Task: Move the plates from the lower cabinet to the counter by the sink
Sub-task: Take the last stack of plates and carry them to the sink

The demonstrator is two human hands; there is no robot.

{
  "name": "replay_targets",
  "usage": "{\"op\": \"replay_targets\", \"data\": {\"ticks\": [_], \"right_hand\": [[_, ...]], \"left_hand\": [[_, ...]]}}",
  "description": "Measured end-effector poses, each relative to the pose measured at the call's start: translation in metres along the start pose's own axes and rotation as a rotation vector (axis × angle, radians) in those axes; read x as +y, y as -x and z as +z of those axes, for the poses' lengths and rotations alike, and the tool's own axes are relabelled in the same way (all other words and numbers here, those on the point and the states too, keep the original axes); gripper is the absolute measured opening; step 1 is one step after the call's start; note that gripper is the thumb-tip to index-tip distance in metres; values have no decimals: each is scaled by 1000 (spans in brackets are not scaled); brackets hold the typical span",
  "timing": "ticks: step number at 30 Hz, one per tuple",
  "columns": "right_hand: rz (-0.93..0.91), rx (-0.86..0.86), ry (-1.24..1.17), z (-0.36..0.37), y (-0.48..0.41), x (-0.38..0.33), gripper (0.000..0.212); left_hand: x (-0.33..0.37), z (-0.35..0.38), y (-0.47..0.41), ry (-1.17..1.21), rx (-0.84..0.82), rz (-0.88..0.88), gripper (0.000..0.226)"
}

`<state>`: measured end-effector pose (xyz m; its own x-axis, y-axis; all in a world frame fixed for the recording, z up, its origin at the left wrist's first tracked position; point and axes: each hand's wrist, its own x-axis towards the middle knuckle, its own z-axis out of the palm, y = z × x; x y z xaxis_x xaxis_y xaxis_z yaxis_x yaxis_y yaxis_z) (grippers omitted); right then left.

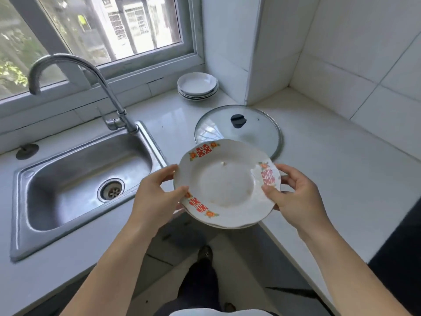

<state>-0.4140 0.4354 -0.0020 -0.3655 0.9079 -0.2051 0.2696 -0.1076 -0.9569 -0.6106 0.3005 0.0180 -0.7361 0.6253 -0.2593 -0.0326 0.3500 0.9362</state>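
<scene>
Head view: both hands hold a small stack of red-and-orange patterned plates [225, 185] level in the air, just below centre. The stack hangs over the counter's [319, 156] inner corner and is not yet set down. The left hand [155, 197] pinches the rim at 9 o'clock, thumb on top and fingers curled beneath. The right hand [296, 201] grips the opposite rim at 3 o'clock the same way.

A second rim shows under the top plate, so I count at least two in hand. At 12 o'clock, by the window, sits one pile of plain white dishes [197, 86], seemingly four. One glass lid [257, 135] lies at 1 o'clock, one sink [57, 179] at 9 o'clock, with one faucet [100, 76].

The task looks partly done: this load still needs placing. The cabinet is out of view, so I cannot tell what remains in it.
</scene>
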Motion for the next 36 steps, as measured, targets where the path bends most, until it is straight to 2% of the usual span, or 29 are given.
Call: {"op": "replay_targets", "data": {"ticks": [7, 15, 29, 36], "right_hand": [[23, 35, 33, 35, -92, -26, 47], [22, 73, 71, 81, -188, -54, 48], [19, 28, 121, 127, -293, -65, 45], [25, 1, 184, 145, -338, -70, 48]], "left_hand": [[23, 4, -106, -5, -57, 13, 52], [51, -2, -220, -38, -146, 73, 46], [68, -2, -316, -57, -100, 34, 55], [75, 3, -356, -78, -59, 57, 47]]}}
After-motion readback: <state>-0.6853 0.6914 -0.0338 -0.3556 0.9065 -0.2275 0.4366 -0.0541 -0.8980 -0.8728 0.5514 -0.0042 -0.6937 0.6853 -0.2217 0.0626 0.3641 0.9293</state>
